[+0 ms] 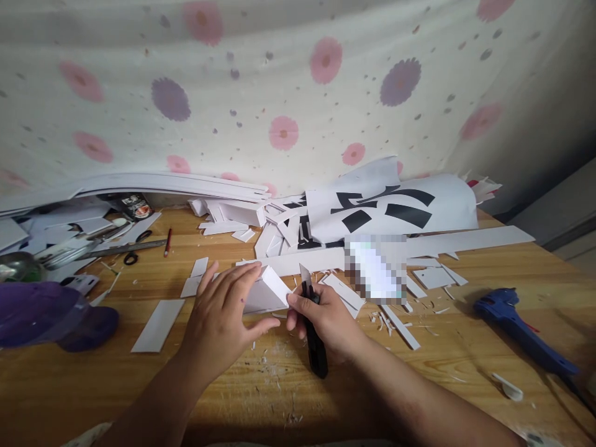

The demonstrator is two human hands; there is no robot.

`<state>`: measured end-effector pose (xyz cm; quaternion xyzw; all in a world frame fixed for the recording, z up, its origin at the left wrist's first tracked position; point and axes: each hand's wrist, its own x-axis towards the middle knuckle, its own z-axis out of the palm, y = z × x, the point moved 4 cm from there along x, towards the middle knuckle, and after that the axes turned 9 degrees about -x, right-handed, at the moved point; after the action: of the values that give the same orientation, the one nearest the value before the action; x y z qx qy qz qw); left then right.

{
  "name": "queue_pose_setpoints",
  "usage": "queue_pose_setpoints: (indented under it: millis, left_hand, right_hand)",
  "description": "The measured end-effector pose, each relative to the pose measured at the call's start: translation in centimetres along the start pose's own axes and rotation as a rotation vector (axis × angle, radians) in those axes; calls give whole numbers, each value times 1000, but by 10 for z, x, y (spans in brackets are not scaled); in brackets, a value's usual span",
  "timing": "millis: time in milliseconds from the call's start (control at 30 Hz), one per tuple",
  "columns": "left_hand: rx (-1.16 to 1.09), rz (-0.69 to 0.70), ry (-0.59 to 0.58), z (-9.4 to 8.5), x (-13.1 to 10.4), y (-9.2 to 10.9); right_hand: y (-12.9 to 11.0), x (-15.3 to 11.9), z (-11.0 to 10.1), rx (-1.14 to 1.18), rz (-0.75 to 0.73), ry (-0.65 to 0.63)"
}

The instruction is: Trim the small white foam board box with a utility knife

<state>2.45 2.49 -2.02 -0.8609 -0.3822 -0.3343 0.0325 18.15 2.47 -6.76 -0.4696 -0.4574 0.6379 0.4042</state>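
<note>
White foam piece [267, 290] | left hand [223, 323] fingers flat on it | right hand [326, 316] fingers gripping knife [313, 329]

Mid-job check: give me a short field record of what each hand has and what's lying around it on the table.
left hand: flat on a folded white foam-board piece, holding it down
right hand: grips a black utility knife, blade up beside the piece's right edge
surface: wooden table, scored and littered with white offcuts
left side: purple cap, scissors, red pencil
right side: blue glue gun
back: printed sheet with black strokes
</note>
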Motion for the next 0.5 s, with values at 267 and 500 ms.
queue_pose_setpoints:
  millis: [267,500]
  left_hand:
    - [67,-21,23,7,-1,-7]
    - [-67,-23,71,-1,1,-7]
  right_hand:
    - [1,-4,9,-74,-40,-145]
    - [-7,-8,6,-200,-104,-197]
